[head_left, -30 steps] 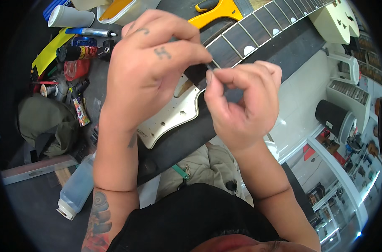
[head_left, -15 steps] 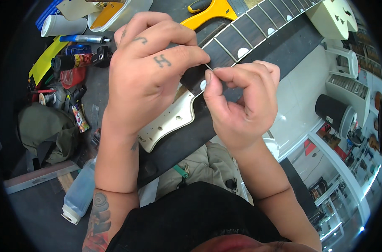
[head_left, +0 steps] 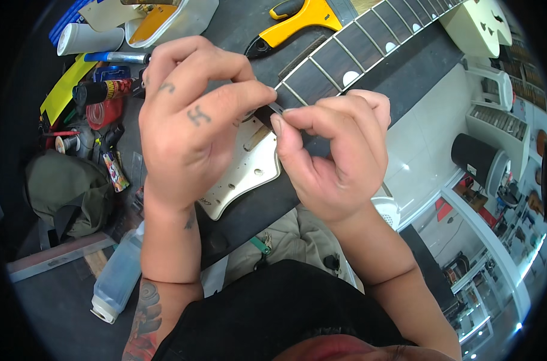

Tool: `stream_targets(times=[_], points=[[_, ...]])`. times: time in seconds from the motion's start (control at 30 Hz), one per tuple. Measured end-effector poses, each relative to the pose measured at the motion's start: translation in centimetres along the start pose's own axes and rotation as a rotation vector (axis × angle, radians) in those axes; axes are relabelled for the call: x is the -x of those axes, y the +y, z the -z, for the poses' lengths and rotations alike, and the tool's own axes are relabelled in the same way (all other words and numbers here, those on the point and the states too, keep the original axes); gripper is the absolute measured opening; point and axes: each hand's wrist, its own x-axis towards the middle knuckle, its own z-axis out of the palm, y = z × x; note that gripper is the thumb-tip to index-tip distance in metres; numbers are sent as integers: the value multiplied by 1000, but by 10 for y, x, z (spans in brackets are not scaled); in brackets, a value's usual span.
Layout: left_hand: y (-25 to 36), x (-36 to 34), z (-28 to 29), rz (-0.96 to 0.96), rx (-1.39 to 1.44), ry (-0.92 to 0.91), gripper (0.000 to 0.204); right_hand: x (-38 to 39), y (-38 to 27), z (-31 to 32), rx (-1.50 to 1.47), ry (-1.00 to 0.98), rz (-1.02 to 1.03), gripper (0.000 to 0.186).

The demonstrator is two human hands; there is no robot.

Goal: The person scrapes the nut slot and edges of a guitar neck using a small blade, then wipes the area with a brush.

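A guitar neck lies diagonally, its dark fretboard [head_left: 363, 50] with metal frets and white inlays running up to the right, its cream headstock [head_left: 230, 183] toward me. My left hand [head_left: 194, 118] is bent over the headstock end, thumb or index tip pinching a small thin strip [head_left: 275, 107] at the fretboard. My right hand [head_left: 333, 153] pinches that strip from the right with thumb and forefinger, other fingers curled. The strip is mostly hidden by fingertips; I cannot make out what it is.
The dark bench [head_left: 417, 80] holds a yellow-handled tool [head_left: 304, 25], a plastic container [head_left: 200, 18], tubes, pens, a red jar [head_left: 103, 114], an olive cloth bag [head_left: 60, 194] and a clear bottle [head_left: 116, 275]. Right, beyond the bench, are a white stool [head_left: 490, 89] and a black bin [head_left: 473, 159].
Both hands have shifted left and slightly toward me, to the nut end of the fretboard, uncovering more of the yellow-handled tool. Their pinched grip stays.
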Motion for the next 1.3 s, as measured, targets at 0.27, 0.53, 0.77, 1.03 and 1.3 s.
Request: stream_targets(times=[0.27, 0.53, 0.77, 1.03, 1.3], points=[[-4, -24, 4, 17, 101, -202, 31, 2, 0, -6, 21, 3, -155, 26], [-10, -32, -8, -108, -15, -68, 36, -7, 4, -3, 95, 29, -132, 26], [8, -6, 4, -37, -35, 9, 38, -7, -7, 12, 46, -67, -29, 33], [-3, 3, -13, -62, -63, 50, 41, -4, 2, 3, 60, -21, -2, 35], [-4, 2, -16, -86, -93, 69, 44, 6, 6, -8, 44, 54, -61, 38]])
